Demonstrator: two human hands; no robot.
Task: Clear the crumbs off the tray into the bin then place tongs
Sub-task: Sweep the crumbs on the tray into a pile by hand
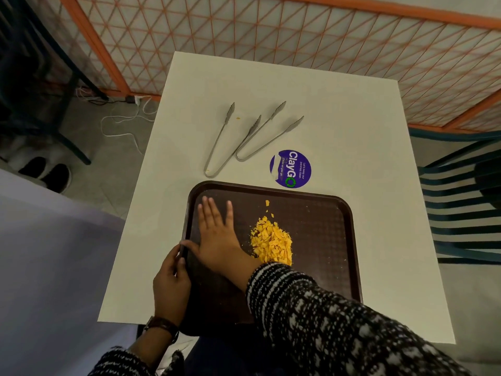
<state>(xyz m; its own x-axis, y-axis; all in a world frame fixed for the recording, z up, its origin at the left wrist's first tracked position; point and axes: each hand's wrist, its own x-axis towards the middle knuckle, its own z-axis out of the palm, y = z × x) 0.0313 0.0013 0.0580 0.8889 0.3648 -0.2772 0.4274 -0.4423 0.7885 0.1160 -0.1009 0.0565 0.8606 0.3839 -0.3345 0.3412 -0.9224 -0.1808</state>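
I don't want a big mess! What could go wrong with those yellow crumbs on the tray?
1. The crumbs sit in a loose pile. A fast sweep by the right hand, lying flat beside them, could scatter them over the tray rim onto the white table.
2. No bin shows in the picture, so crumbs may fall on the floor when tipped.
3. The left hand grips only the tray's left edge; lifted that way, the tray might tilt.
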